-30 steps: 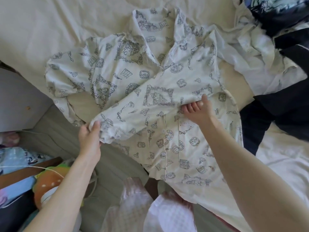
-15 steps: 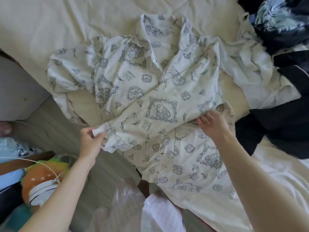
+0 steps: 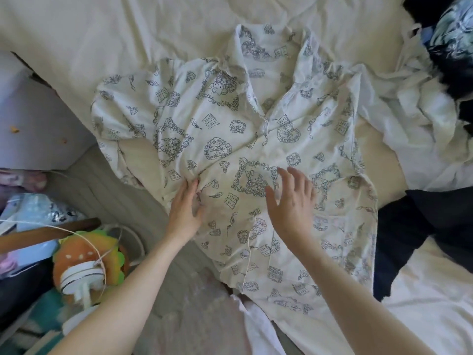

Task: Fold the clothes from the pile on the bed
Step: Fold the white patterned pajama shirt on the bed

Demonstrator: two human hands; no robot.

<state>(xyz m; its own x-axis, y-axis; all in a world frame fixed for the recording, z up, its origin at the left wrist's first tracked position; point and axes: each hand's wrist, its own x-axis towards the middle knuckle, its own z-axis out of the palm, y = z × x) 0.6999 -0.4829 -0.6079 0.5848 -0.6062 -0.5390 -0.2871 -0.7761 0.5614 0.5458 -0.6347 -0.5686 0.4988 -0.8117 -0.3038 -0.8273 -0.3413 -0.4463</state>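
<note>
- The left hand (image 3: pixel 184 208) is open, fingers straight and close together, its palm lying flat on the left edge of the cream collared pyjama shirt with a dark grey line-drawn print (image 3: pixel 230 139); it grips nothing, it only presses the cloth.
- Fabric bunches into small creases just beyond the left fingertips (image 3: pixel 190 181).
- The left forearm reaches in from the lower left corner, bare, crossing above the grey ribbed floor covering (image 3: pixel 107 185) beside the bed.
- The right hand (image 3: pixel 291 206) is open too, fingers spread and slightly bent, palm down over the printed front panel; whether it touches the cloth or hangs just above it cannot be told.
- The right forearm comes in from the lower right, lying over the shirt's lower half.
- The shirt lies face up on the cream bedsheet (image 3: pixel 128 34), collar toward the far side, hem toward the person, one sleeve spread to the left, front panels overlapped.
- To the right of the shirt sits the pile of remaining clothes: a crumpled white garment (image 3: pixel 409 103) touching the shirt's right shoulder, a dark navy garment (image 3: pixel 422 226) nearer the person, and a dark blue-and-white patterned garment (image 3: pixel 450 42) at the far corner.
- On the floor at the lower left sits an orange and green plush toy (image 3: pixel 84 254) with a thin white cord (image 3: pixel 76 231) looping over it.
</note>
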